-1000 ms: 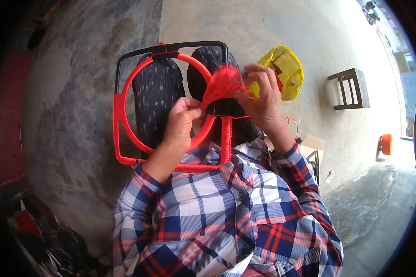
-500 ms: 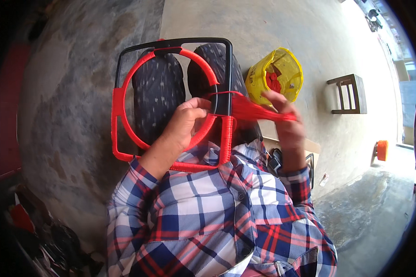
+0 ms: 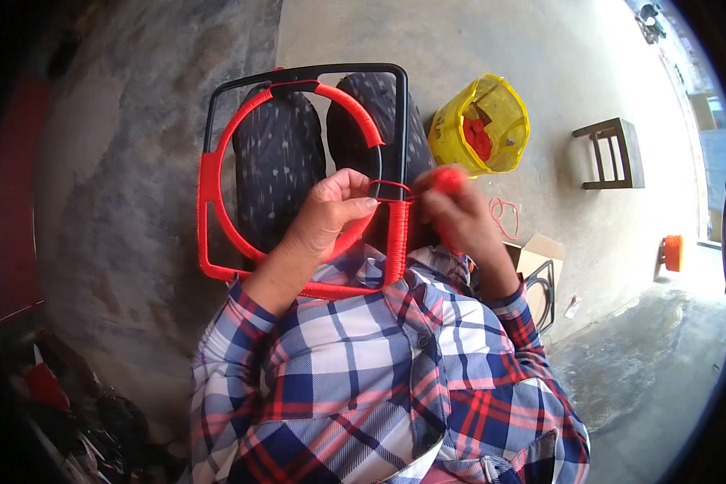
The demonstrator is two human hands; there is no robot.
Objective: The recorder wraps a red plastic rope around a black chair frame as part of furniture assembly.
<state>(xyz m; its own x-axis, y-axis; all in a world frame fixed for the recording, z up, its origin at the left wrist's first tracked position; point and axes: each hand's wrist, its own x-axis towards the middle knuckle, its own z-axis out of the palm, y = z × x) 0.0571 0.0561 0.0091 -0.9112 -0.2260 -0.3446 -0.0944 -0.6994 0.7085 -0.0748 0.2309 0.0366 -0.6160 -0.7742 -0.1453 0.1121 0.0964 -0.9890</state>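
Head view: a black frame [image 3: 398,242], partly red-wrapped, lies over the person's legs [image 3: 278,173], its right side pinched in the left hand [image 3: 324,213], thumb against fingers. Just right of the frame, the blurred right hand [image 3: 465,219] is closed round bundled red cord [image 3: 448,179]; beyond is a yellow bucket [image 3: 450,137].

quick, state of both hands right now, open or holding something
Left hand: closed on the red-and-black frame.
Right hand: closed around a bundle of red cord, partly blurred.
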